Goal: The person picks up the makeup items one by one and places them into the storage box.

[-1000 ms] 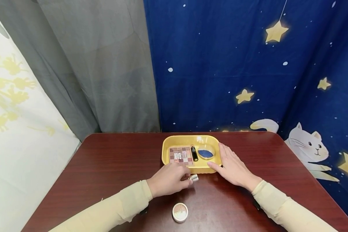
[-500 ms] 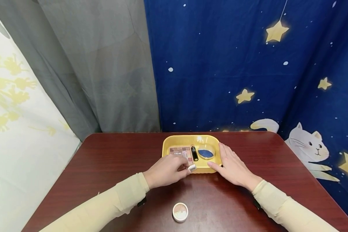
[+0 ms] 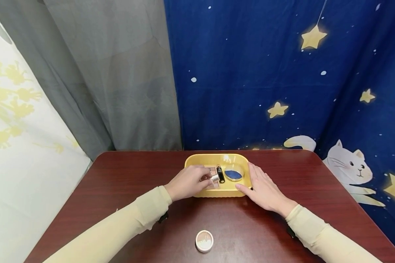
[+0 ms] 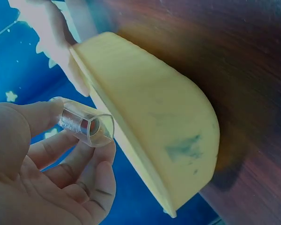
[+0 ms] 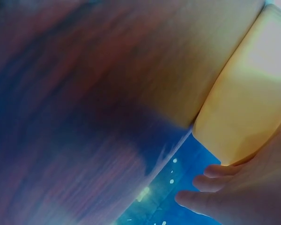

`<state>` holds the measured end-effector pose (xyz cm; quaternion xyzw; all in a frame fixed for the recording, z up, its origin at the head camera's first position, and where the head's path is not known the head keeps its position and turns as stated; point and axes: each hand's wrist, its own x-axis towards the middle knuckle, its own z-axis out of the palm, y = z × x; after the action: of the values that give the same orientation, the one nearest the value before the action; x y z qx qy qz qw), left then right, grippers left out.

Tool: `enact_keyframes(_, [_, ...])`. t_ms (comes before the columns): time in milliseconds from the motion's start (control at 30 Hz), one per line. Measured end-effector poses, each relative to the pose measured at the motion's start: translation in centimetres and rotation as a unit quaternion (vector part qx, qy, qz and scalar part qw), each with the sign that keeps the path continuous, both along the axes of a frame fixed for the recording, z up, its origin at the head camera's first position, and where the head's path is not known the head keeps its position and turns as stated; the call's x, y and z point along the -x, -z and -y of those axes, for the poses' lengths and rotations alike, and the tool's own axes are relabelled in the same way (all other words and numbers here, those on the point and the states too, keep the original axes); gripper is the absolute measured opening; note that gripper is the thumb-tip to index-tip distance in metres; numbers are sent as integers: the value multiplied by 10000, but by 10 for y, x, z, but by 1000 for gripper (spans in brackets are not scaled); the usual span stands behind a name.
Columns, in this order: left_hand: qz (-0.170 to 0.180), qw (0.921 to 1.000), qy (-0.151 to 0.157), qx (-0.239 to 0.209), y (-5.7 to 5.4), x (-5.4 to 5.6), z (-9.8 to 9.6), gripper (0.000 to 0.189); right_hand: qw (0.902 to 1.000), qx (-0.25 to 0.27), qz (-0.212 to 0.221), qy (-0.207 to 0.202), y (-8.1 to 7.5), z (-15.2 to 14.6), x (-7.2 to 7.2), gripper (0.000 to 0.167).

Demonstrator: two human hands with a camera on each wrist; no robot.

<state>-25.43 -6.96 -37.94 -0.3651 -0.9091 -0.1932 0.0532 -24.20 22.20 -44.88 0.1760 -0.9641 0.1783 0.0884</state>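
My left hand [image 3: 190, 182] pinches a small lipstick tube [image 4: 86, 123] with a clear case between thumb and fingers, over the left part of the yellow tray [image 3: 217, 157]. Below that hand lies an eyeshadow palette [image 3: 214, 185], mostly covered by it. Right of the palette lies a black tube [image 3: 220, 174]. A round compact with a mirror-like blue face [image 3: 233, 174] sits by the tray's right end. My right hand [image 3: 266, 188] rests with extended fingers along the tray's right rim, thumb at the front corner.
A round pan of powder [image 3: 204, 241] lies on the dark red wooden table [image 3: 250, 230], near its front. The table's back edge meets a grey curtain [image 3: 135, 91] and a blue starry curtain [image 3: 233, 91].
My left hand has lifted the lipstick tube from in front of the tray, over its front rim, to above the eyeshadow palette. The right hand has stayed on the tray.
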Motion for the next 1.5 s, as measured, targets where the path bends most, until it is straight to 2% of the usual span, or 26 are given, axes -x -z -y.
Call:
enact_keyframes(167, [219, 9997, -51, 105, 4, 11, 0, 10, 10000, 37, -57, -37, -1, 2, 0, 107])
enact_keyframes(367, [429, 9982, 70, 420, 11, 22, -1, 14, 10000, -5, -28, -66, -1, 3, 0, 107])
enact_keyframes(533, [403, 9960, 217, 771, 13, 26, -3, 15, 10000, 29, -6, -69, -3, 1, -1, 107])
enact_keyframes(767, [459, 9937, 382, 949, 16, 33, -8, 8, 10000, 59, 23, -75, -3, 0, 0, 107])
enact_keyframes(1100, [829, 9884, 370, 1216, 22, 41, -10, 5, 9999, 104, 32, -94, 0, 1, 1, 108])
enact_keyframes(1300, [909, 9877, 385, 1215, 23, 45, -11, 8, 9998, 137, 99, -69, 0, 1, 1, 108])
enact_keyframes(1500, [1084, 9871, 270, 1151, 23, 46, -14, 6, 9997, 196, 172, -43, -1, 1, 0, 107])
